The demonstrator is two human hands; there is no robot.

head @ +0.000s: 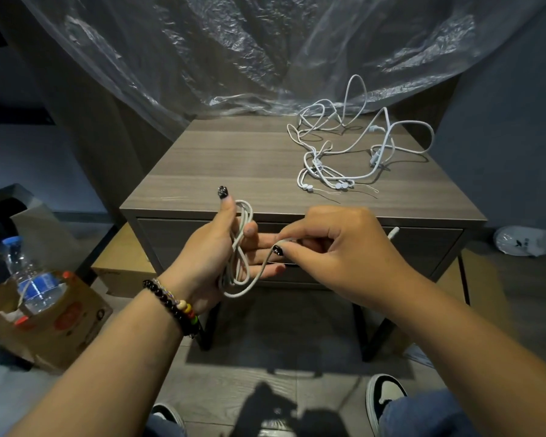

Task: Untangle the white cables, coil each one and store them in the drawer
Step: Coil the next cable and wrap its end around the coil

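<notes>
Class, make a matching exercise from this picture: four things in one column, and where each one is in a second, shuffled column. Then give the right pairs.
Things:
1. coiled cable
2. tangled cables
3. water bottle
4. beaded bracelets

Places:
A. in a brown paper bag on the floor
B. around the left wrist
C. looped over the left hand, its free end pinched by the right hand
D. lying on top of the wooden nightstand

Pairs: 1-C, 2-D, 3-A, 4-B
</notes>
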